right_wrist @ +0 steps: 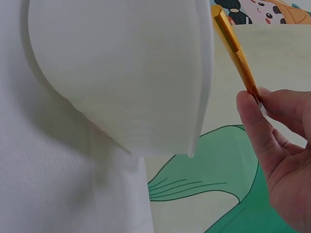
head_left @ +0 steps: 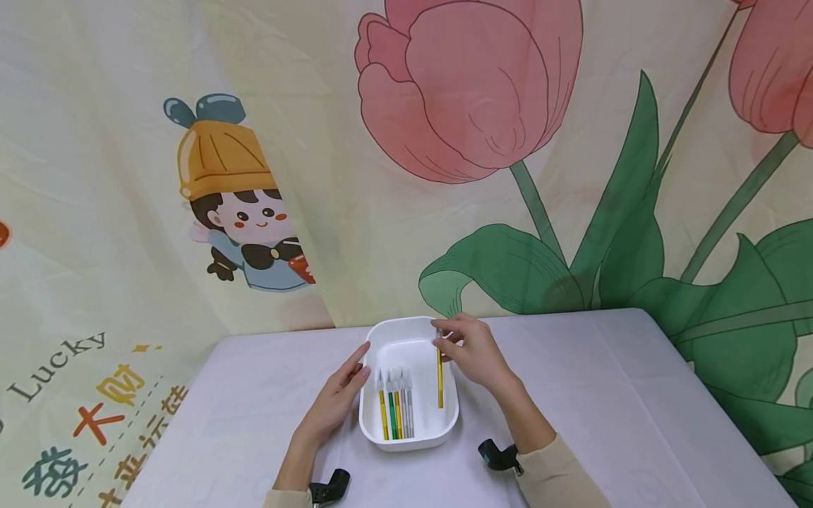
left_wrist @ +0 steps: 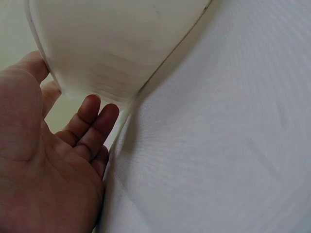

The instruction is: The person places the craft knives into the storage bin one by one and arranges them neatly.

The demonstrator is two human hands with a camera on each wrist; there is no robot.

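Observation:
My right hand (head_left: 473, 351) pinches a gold craft knife (head_left: 440, 381) near its upper end, between thumb and fingertips. The knife hangs upright in the head view, over the right side of a white tray (head_left: 409, 445). In the right wrist view its ridged gold handle (right_wrist: 235, 48) points up and away from the fingers. My left hand (head_left: 333, 403) holds the tray's left side, thumb and index finger at the rim, the other fingers (left_wrist: 99, 128) bent close to the outer wall. Several craft knives (head_left: 395, 413) in gold, green and silver, with clear caps, lie side by side in the tray.
The tray stands on a table covered with a white cloth (head_left: 591, 395). Behind it hangs a printed backdrop (head_left: 330, 141) with tulips and a cartoon figure. A black wrist camera mount sits at each wrist, the right one (head_left: 497, 455) beside the sleeve.

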